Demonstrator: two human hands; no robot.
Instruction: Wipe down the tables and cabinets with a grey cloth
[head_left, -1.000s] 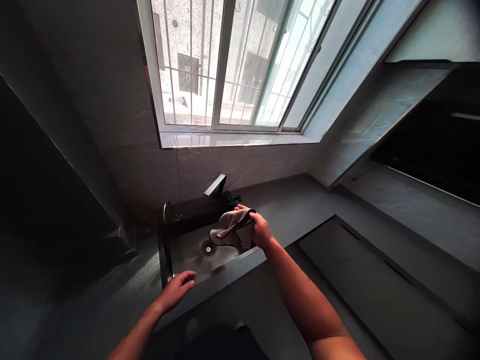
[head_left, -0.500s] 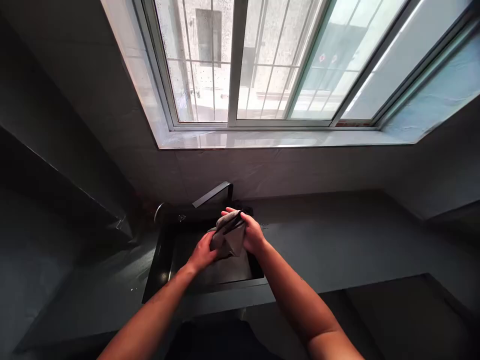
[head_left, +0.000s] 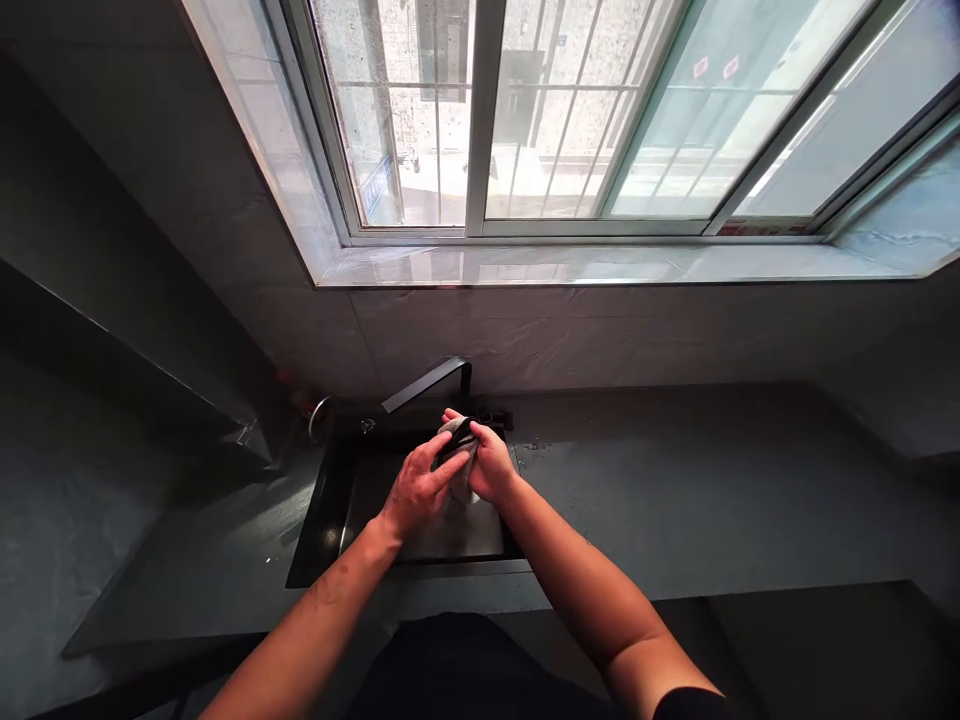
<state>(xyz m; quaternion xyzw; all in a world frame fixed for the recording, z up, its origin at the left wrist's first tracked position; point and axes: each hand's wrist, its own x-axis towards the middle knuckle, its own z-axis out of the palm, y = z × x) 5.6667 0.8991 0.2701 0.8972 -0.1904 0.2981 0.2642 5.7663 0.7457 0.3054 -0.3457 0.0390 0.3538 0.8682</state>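
A grey cloth with a dark part (head_left: 463, 484) is bunched between my two hands above the black sink (head_left: 341, 500). My right hand (head_left: 491, 465) grips it from the right, thumb on top and fingertips showing beyond it. My left hand (head_left: 421, 484) lies against its left side with the fingers apart, two of them reaching over the cloth. Part of the cloth hangs down beneath my hands. Just behind them, the flat dark faucet (head_left: 427, 386) rises at the back of the sink.
Grey countertop (head_left: 660, 490) stretches right of the sink. A curved metal piece (head_left: 316, 416) stands at the sink's back left corner. Above the back wall is a wide sliding window (head_left: 480, 130) with bars outside. A dark panel juts in at the left.
The cloth is bunched smaller and lower faces show less. My left hand has turned back-up, its fingers spreading over the cloth. The view has shifted slightly.
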